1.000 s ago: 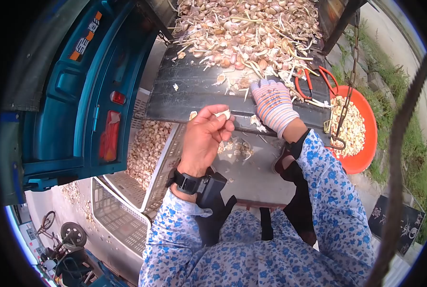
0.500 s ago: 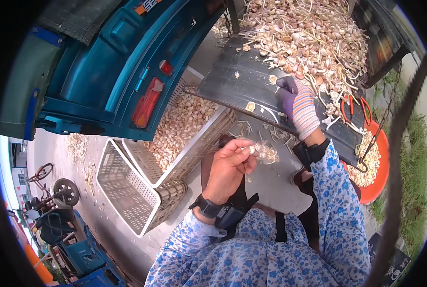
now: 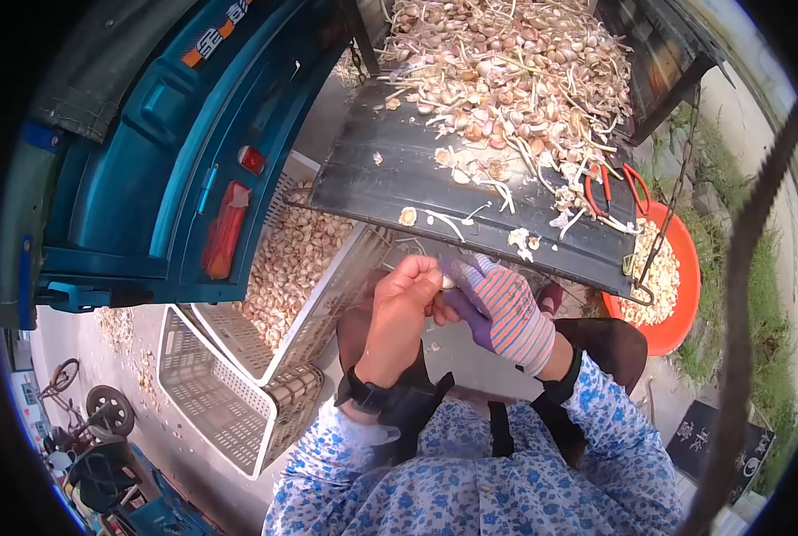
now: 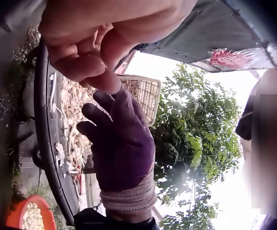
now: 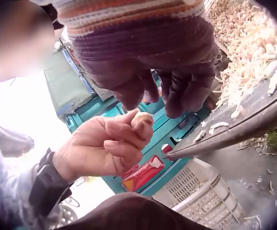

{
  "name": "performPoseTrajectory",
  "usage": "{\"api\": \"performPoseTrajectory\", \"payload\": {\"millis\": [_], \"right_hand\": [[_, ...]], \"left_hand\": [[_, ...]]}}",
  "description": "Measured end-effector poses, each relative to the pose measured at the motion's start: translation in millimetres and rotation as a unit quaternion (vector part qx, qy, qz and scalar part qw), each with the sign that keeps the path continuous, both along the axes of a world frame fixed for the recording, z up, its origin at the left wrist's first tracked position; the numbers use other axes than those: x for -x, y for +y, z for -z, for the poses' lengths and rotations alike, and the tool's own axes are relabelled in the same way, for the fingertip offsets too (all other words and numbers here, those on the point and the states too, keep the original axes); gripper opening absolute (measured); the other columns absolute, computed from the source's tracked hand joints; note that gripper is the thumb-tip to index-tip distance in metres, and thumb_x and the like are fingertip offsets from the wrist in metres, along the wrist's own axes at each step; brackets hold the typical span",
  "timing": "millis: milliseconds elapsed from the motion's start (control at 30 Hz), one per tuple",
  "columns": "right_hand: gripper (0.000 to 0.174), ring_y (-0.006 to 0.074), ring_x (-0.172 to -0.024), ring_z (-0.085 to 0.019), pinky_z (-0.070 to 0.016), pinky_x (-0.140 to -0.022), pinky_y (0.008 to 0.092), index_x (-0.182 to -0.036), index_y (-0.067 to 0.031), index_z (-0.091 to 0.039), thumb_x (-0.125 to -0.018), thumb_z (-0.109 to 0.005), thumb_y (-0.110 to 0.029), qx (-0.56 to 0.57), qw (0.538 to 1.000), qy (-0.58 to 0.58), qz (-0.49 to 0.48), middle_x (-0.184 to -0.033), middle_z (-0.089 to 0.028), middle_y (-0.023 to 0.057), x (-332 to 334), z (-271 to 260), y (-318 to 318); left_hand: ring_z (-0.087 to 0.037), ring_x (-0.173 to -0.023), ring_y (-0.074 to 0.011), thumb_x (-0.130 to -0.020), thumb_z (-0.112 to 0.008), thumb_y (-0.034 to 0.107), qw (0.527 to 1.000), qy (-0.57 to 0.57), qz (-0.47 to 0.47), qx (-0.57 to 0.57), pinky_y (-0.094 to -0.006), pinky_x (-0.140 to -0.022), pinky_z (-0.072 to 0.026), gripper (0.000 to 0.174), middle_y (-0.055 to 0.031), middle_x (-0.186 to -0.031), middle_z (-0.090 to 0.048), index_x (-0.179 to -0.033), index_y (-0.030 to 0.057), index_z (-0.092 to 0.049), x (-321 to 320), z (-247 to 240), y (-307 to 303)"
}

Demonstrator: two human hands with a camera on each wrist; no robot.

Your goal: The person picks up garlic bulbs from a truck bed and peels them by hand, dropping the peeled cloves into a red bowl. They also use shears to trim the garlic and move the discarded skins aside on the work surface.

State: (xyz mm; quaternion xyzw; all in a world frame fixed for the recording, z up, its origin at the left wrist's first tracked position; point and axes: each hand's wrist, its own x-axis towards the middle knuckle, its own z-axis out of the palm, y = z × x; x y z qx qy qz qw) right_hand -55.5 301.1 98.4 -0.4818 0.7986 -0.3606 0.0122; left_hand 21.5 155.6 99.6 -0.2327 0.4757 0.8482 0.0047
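Note:
My bare left hand (image 3: 405,308) pinches a small pale garlic clove (image 3: 450,282) between thumb and fingertips, in front of my chest. In the right wrist view the clove (image 5: 143,121) shows at the tips of the left hand (image 5: 105,148). My right hand (image 3: 499,308), in a striped glove with purple fingertips, has its loosely curled fingers right beside the clove. Seen from the right wrist, the gloved fingers (image 5: 176,86) hang just above it, apparently not gripping. The left wrist view shows the gloved hand (image 4: 121,143) meeting the left fingertips (image 4: 100,79).
A dark tailgate board (image 3: 390,179) carries a big heap of garlic and stalks (image 3: 506,71), with red-handled shears (image 3: 609,192) at its right edge. An orange basin (image 3: 680,268) of cloves sits at right. White crates (image 3: 229,393), one holding garlic (image 3: 287,259), stand by the teal vehicle (image 3: 149,161).
The gloved right hand has left the tailgate and come down to the left hand. The left hand keeps its pinch on the clove, held a little lower.

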Motion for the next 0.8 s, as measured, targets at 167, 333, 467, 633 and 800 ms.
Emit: {"api": "performPoseTrajectory", "payload": {"millis": [167, 333, 467, 633, 800], "right_hand": [[0.035, 0.0353, -0.082, -0.058, -0.0462, -0.071, 0.0441, -0.112, -0.0013, -0.057, -0.078, -0.061, -0.009, -0.042, 0.983, 0.127, 0.129, -0.093, -0.059, 0.0171, 13.6, -21.3, 36.7], [0.028, 0.0309, -0.085, -0.060, -0.0483, -0.075, 0.0357, -0.106, -0.0013, -0.060, -0.079, -0.059, 0.003, 0.052, 0.870, 0.227, 0.435, -0.095, -0.059, 0.0148, 76.6, -50.2, 174.3], [0.028, 0.0242, -0.084, -0.059, -0.0485, -0.075, 0.0312, -0.106, -0.0001, -0.060, -0.079, -0.064, -0.005, -0.024, 0.839, 0.158, 0.520, -0.099, -0.056, 0.0110, 99.5, -54.0, 236.1], [0.034, 0.0219, -0.079, -0.059, -0.0475, -0.070, 0.0321, -0.111, -0.0007, -0.059, -0.079, -0.064, -0.009, 0.122, 0.929, -0.064, 0.344, -0.088, -0.059, 0.0135, 115.9, -47.0, 138.3], [0.028, 0.0369, -0.097, -0.057, -0.0455, -0.085, 0.0437, -0.104, -0.0047, -0.060, -0.082, -0.056, -0.021, -0.086, 0.961, 0.001, 0.263, -0.102, -0.060, 0.0204, 167.1, -13.8, 62.0]], "left_hand": [[-0.057, -0.063, -0.0101, -0.094, -0.048, 0.012, 0.989, 0.031, 0.077, 0.125, -0.0224, -0.058, -0.0437, 0.014, -0.0031, -0.080, -0.061, -0.099, 0.0017, -0.056, 35.4, -9.6, 16.9], [-0.059, -0.066, -0.0215, -0.085, -0.057, 0.010, 0.829, 0.089, 0.046, 0.550, -0.0316, -0.061, -0.0455, 0.013, -0.0087, -0.085, -0.060, -0.095, 0.0023, -0.060, 114.5, 5.8, -10.8], [-0.058, -0.080, -0.0351, -0.078, -0.059, 0.009, 0.684, 0.082, 0.085, 0.719, -0.0441, -0.066, -0.0458, 0.014, -0.0154, -0.092, -0.055, -0.091, 0.0024, -0.062, 142.3, 25.3, -4.5], [-0.056, -0.075, -0.0395, -0.078, -0.057, 0.007, 0.650, 0.081, 0.104, 0.749, -0.0470, -0.064, -0.0433, 0.006, -0.0162, -0.088, -0.052, -0.081, 0.0024, -0.057, 150.4, 44.6, -5.0], [-0.055, -0.075, -0.0403, -0.076, -0.055, 0.005, 0.658, 0.031, 0.098, 0.746, -0.0476, -0.065, -0.0428, 0.005, -0.0164, -0.084, -0.053, -0.080, 0.0022, -0.054, 148.7, 41.2, -17.9]]}}
